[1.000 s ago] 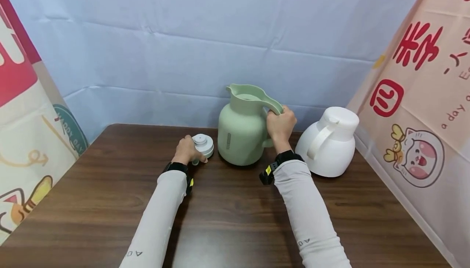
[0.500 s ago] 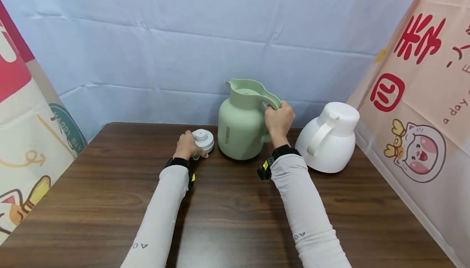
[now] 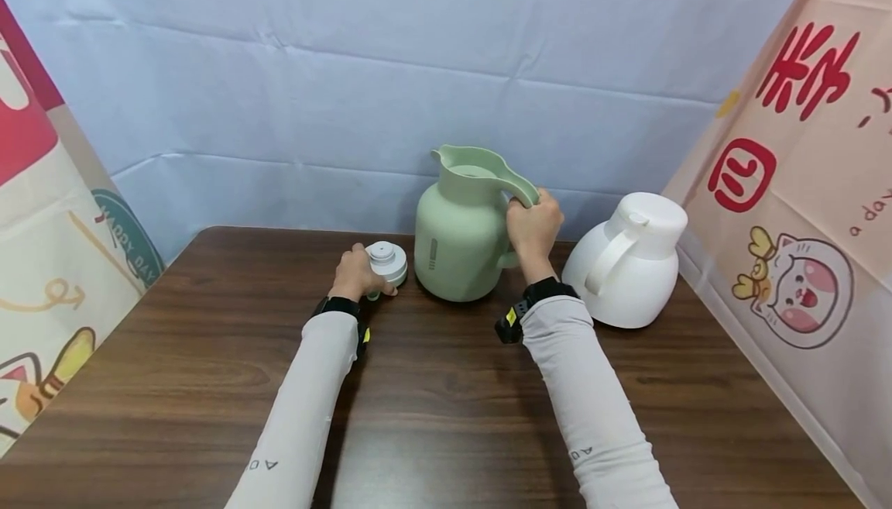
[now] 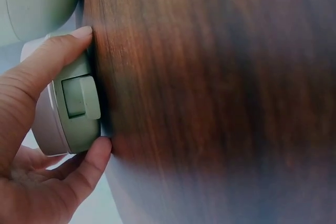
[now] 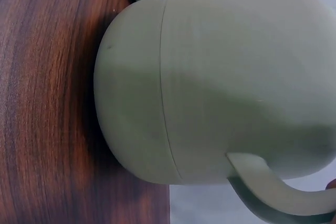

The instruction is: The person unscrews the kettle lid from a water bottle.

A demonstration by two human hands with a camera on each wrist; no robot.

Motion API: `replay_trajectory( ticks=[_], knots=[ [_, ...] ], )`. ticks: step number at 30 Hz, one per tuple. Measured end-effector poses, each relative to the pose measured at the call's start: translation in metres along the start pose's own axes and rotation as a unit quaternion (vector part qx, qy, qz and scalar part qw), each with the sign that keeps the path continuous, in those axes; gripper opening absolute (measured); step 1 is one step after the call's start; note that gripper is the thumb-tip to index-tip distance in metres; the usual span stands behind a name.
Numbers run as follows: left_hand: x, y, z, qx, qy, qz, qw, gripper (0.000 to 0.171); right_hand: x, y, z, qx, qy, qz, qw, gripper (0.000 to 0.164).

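The left hand (image 3: 355, 273) gripped a white-and-green lid (image 3: 389, 261) between thumb and fingers (image 4: 93, 163), green side down on the bench (image 3: 432, 393). Just beside it the green jug (image 3: 460, 242) stood upright, the right hand (image 3: 533, 224) curled round its handle (image 3: 517, 183), with a white jug (image 3: 630, 276) near, on the right.

dark wood-grain table (image 3: 432, 393) against a creased pale-blue cloth backdrop (image 3: 348, 106), cartoon-print cloths (image 3: 787, 191) at either side
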State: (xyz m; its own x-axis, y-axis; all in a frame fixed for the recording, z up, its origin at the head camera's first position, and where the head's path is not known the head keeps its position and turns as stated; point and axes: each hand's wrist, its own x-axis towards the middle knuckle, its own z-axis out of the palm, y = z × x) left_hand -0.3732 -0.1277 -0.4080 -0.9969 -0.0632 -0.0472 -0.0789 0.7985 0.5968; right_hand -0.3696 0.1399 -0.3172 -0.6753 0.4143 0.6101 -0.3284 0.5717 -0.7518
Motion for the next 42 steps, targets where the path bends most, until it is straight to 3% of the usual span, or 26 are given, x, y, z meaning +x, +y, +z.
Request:
replay_trajectory(
  ticks=[13,16,20,24,27,30,34,42],
  knots=[
    [-0.002,0.000,-0.003,0.002,-0.005,0.011,0.9999,0.099,-0.004,-0.006,-0.012,0.009,-0.043,0.010,0.999,0.029],
    [-0.004,-0.002,-0.005,-0.003,-0.011,0.010,0.9999,0.098,-0.003,-0.008,-0.015,0.002,-0.082,0.032,0.996,0.025],
    [-0.008,-0.006,-0.011,-0.009,-0.025,0.017,0.9995,0.097,0.001,-0.013,-0.027,-0.026,-0.196,0.070,0.978,0.018],
    [-0.012,-0.006,-0.022,0.007,-0.043,0.036,0.9984,0.102,0.008,-0.018,-0.042,-0.072,-0.302,0.065,0.948,0.035],
    [-0.015,-0.004,-0.031,0.032,-0.047,0.046,0.9973,0.105,0.014,-0.021,-0.051,-0.103,-0.341,0.056,0.933,0.049],
    [-0.015,-0.001,-0.041,0.054,-0.041,0.058,0.9960,0.105,0.017,-0.024,-0.056,-0.121,-0.356,0.052,0.925,0.060],
    [-0.014,0.003,-0.049,0.065,-0.033,0.072,0.9947,0.105,0.019,-0.025,-0.058,-0.137,-0.352,0.041,0.925,0.065],
    [-0.015,0.004,-0.050,0.079,-0.040,0.068,0.9937,0.103,0.018,-0.021,-0.058,-0.158,-0.351,0.034,0.922,0.073]
  ],
)
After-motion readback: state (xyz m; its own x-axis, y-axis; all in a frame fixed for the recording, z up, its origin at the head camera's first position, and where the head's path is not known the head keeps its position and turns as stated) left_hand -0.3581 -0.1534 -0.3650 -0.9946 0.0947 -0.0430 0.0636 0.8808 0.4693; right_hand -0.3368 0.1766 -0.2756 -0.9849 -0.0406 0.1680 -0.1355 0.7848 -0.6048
